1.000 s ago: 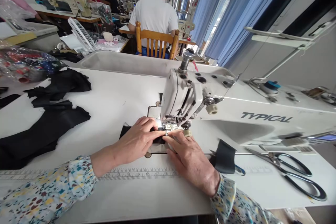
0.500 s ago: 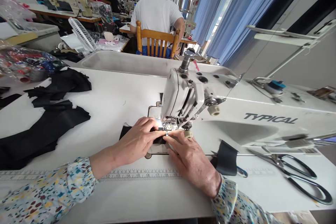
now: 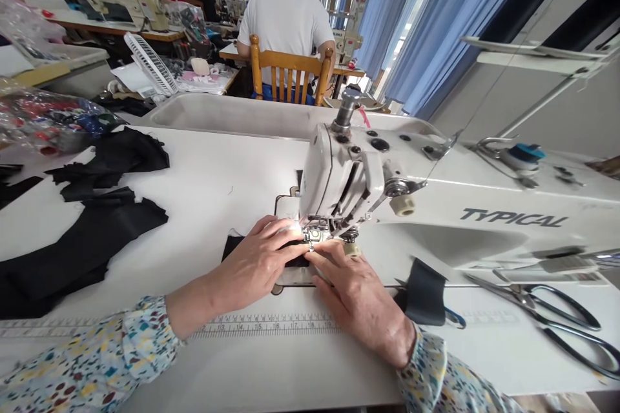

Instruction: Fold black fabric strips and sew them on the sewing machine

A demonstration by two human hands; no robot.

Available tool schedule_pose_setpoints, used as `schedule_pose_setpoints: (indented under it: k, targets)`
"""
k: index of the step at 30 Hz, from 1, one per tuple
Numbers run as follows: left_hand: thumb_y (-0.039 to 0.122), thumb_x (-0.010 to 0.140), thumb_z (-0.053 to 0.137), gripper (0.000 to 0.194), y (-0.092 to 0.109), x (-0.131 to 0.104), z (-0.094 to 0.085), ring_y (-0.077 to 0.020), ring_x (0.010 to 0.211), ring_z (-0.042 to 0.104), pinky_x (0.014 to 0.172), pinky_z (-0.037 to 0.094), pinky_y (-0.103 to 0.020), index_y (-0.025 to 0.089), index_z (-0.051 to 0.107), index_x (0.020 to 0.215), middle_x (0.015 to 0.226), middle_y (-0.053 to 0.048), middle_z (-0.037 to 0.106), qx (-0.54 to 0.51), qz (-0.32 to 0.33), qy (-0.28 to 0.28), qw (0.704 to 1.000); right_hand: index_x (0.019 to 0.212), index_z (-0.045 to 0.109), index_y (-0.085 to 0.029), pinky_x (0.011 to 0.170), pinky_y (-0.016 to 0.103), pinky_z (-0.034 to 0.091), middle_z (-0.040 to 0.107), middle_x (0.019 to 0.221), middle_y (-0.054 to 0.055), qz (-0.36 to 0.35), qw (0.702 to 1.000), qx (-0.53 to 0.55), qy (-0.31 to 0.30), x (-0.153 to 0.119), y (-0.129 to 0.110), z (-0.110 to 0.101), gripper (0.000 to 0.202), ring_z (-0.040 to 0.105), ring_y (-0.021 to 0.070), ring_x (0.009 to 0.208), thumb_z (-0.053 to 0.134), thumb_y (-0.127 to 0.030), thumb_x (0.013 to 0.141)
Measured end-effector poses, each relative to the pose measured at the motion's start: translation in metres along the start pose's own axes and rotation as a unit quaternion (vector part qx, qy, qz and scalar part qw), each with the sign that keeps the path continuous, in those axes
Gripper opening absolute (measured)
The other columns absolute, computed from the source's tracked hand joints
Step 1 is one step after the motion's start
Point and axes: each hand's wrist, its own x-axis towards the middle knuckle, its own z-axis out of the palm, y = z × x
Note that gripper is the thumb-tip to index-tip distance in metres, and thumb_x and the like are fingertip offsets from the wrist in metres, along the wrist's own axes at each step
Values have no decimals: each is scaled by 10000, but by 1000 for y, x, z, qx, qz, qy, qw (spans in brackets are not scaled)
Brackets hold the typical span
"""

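At the sewing machine, a small piece of black fabric lies under the presser foot. My left hand rests over this fabric, its fingers stretched out flat towards the foot. From the other side, my right hand has its fingertips closed at the fabric's near right edge, just in front of the foot. The fingertips of both hands nearly meet there. Fingers cover much of the fabric, and the needle cannot be made out.
Large black cloth pieces lie to the left. Scissors and a dark folded piece sit on the right. A ruler strip runs along the front. Beyond the table, a person sits in a wooden chair.
The view has shifted slightly, so the machine and scissors appear farther right. Both hands keep nearly the same place at the presser foot; my left fingers look a little straighter.
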Motion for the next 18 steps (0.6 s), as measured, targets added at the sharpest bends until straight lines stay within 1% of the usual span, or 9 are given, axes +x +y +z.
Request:
schedule_pose_setpoints:
  k: [5, 10, 13, 18]
  targets:
    - [-82, 919, 409, 541, -1, 1, -2, -268, 1296, 501, 1132, 374, -523, 233, 622, 1303, 1250, -69, 645, -9, -9, -17, 1000, 1394, 567, -211, 986, 501, 509, 606, 1326, 129, -2, 1000, 6, -6, -1, 2, 3, 412, 574, 289, 1172, 459, -142, 1002]
    - [-74, 924, 405, 561, -2, 1, -1, -262, 1265, 519, 1140, 361, -531, 252, 625, 1324, 1264, -68, 644, -18, -18, -18, 1000, 1406, 558, -214, 957, 518, 529, 641, 1276, 131, 5, 1000, 8, -22, -1, 3, 2, 422, 582, 301, 1164, 450, -147, 1004]
    - [-72, 927, 403, 578, -2, 1, -1, -261, 1270, 519, 1166, 334, -546, 264, 623, 1341, 1259, -65, 649, -22, -21, -15, 999, 1409, 561, -206, 962, 518, 534, 640, 1286, 134, 0, 1000, 8, -17, 0, 3, 2, 419, 590, 296, 1159, 441, -150, 1011]
    - [-73, 923, 408, 581, -3, 1, -1, -255, 1244, 533, 1163, 340, -549, 277, 641, 1325, 1234, -58, 655, -23, -25, -16, 999, 1401, 580, -209, 967, 518, 535, 641, 1283, 134, -3, 1000, -6, 2, 0, 4, 3, 408, 592, 296, 1159, 462, -165, 1013]
